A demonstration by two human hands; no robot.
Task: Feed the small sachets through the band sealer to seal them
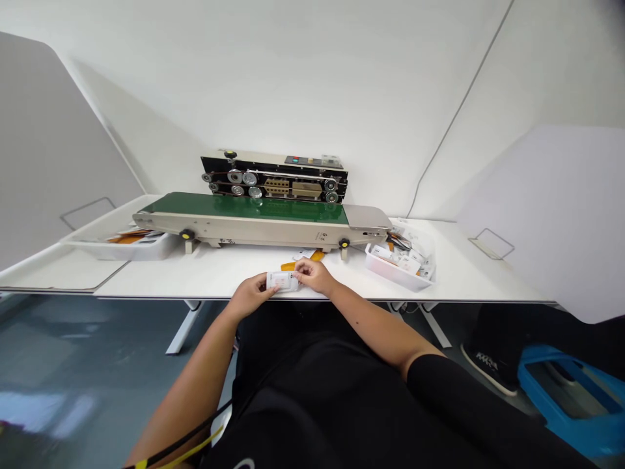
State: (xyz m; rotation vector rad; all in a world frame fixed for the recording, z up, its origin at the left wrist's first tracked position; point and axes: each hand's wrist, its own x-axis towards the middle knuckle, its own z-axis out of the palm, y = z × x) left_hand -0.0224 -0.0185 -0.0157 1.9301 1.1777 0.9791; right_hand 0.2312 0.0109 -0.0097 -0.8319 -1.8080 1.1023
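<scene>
Just above the table's front edge, my left hand point(252, 294) grips the left end of a small white packet point(282, 281) with printing on it. My right hand point(315, 275) pinches the packet's upper right corner, fingers closed. Behind my hands, an orange-and-white packet point(312, 256) lies on the table, partly under the conveyor. A sealing machine with a green conveyor belt point(234, 207) stands beyond, its rollers and black panel point(273, 176) at the rear.
At right, a white bin point(398, 273) holds several white packets. A shallow white tray point(146, 251) with orange and white packets sits at left. The white table point(161, 283) ends close to my body. A blue stool point(571, 391) and another person's shoe point(488, 368) are at lower right.
</scene>
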